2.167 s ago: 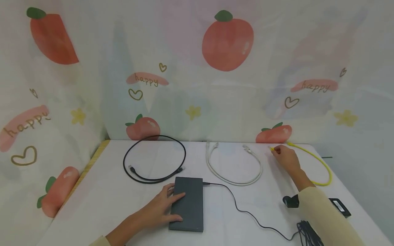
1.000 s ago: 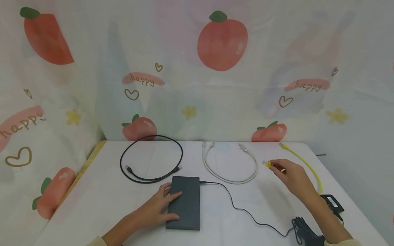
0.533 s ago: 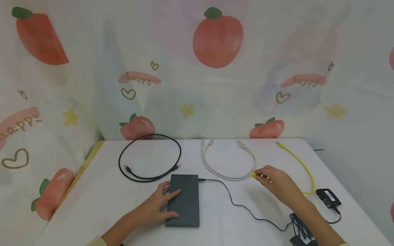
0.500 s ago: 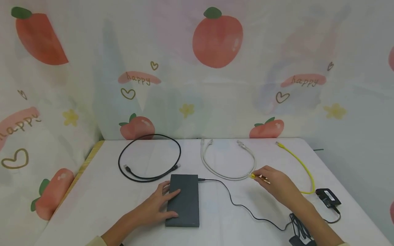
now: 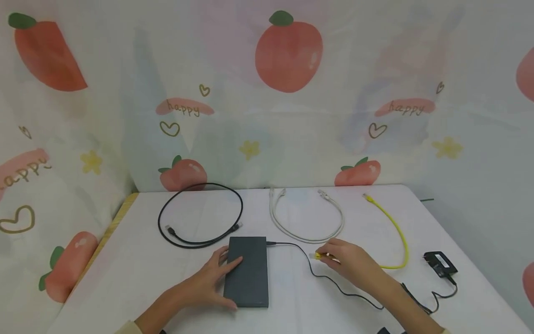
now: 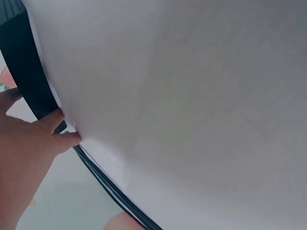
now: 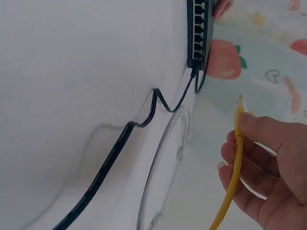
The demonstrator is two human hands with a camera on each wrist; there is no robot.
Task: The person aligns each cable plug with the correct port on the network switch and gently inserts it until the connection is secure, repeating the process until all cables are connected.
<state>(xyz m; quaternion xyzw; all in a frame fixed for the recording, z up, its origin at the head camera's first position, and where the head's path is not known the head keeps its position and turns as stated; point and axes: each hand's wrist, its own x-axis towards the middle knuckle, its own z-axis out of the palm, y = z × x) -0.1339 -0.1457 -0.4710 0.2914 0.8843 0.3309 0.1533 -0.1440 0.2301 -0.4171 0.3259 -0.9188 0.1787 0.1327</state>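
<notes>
Shifted left, the right hand (image 5: 349, 262) is pinching the yellow plug (image 7: 239, 114), uninserted; the left hand (image 5: 208, 282), fingers (image 5: 232, 265) spread, is touching the box (image 5: 249, 278), black lead (image 5: 320, 276) attached.

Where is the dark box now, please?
In the head view, the dark box lies on the table just left of center, the left hand at its left side, a thin cord at its right.

To my eye the dark box (image 5: 247, 273) is looking matt and smooth; the yellow cable (image 7: 230, 191) is showing a smooth plastic jacket, its plug (image 7: 240, 102) clear, glossy plastic. The white tabletop (image 5: 308, 304) is looking matt, while the backdrop (image 5: 229, 60) is hanging like lightly creased cloth.
</notes>
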